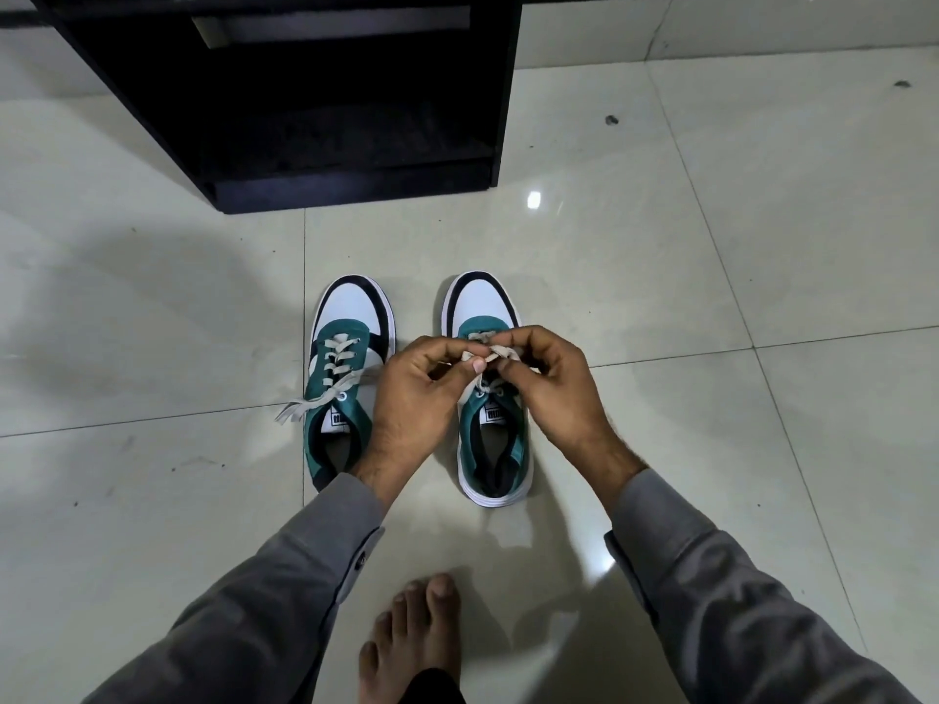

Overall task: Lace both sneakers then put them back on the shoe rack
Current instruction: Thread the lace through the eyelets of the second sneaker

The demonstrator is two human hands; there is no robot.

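Observation:
Two teal, white and black sneakers stand side by side on the tiled floor, toes pointing away from me. The left sneaker (345,368) is laced with a beige lace whose loose ends trail off to its left. Over the right sneaker (490,429) both hands meet. My left hand (416,398) and my right hand (549,383) each pinch the beige lace (495,354) of that shoe above its eyelets. My fingers hide most of its lacing.
A black shoe rack (315,94) stands on the floor just beyond the sneakers, its low shelf open toward me. My bare foot (411,637) rests on the tiles at the bottom centre. Glossy pale tiles surround everything.

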